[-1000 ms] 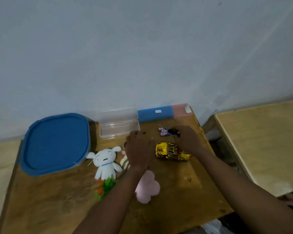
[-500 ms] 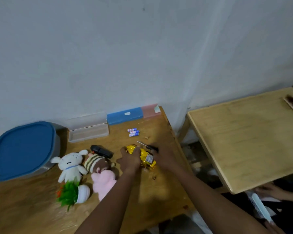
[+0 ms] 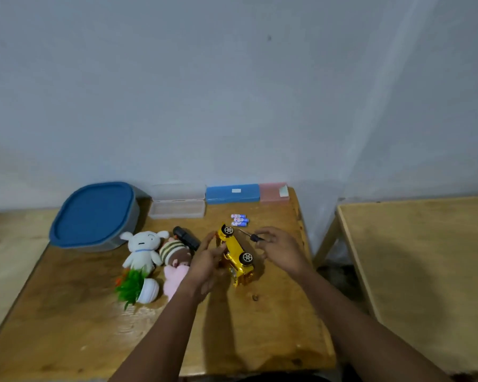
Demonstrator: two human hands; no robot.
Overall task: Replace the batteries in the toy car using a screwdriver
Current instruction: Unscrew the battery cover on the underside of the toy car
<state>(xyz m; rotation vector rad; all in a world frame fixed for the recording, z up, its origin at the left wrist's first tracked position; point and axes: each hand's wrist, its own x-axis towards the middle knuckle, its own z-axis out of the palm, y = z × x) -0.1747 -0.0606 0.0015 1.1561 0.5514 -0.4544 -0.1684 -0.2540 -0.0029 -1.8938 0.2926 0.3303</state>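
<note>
Left hand (image 3: 207, 261) curls its fingers round the glossy gold toy car (image 3: 235, 253), wheels facing right; right hand (image 3: 281, 250) pinches a slim black-handled screwdriver (image 3: 254, 237).

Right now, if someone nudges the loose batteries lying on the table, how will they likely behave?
The batteries are small cylinders on their sides, so they would probably roll. They lie bunched together, so one nudge likely scatters several.
</note>
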